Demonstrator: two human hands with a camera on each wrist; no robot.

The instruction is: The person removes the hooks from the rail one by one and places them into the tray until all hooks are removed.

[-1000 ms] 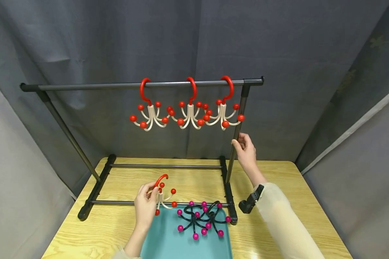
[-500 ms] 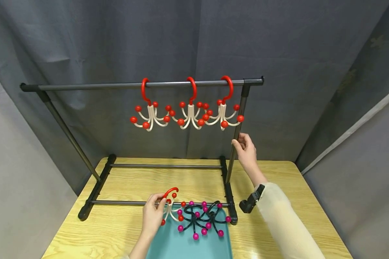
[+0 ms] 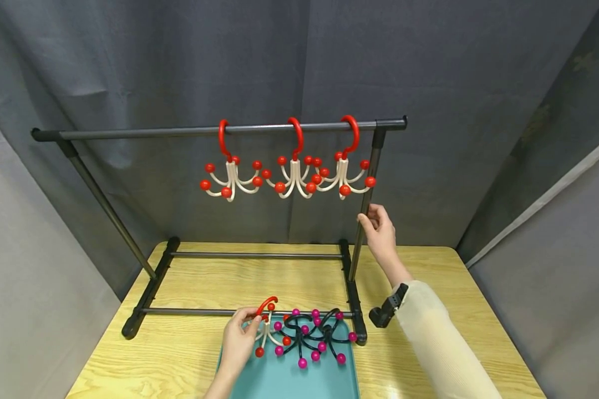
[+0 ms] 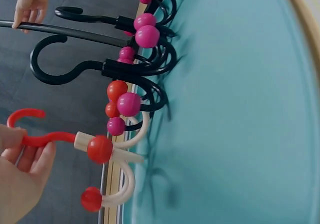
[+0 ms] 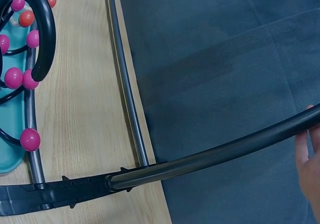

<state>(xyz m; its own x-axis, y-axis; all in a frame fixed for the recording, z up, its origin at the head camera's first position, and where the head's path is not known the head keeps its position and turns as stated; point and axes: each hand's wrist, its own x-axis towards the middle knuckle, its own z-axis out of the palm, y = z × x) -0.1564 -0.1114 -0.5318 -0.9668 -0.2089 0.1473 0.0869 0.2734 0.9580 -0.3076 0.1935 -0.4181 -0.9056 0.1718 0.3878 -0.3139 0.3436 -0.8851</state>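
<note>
The red-and-cream hook hanger (image 3: pixel 268 327) sits at the near left of the teal tray (image 3: pixel 279 382), its prongs against the black-and-pink hangers (image 3: pixel 311 338). It looks light, rigid and smooth, best taken by its red hook, where the left hand (image 3: pixel 239 343) pinches it between thumb and fingers (image 4: pixel 35 161). Farther right, the right hand (image 3: pixel 379 233) curls its fingers round the rack's upright post (image 3: pixel 365 213) on the desk (image 3: pixel 179 360).
</note>
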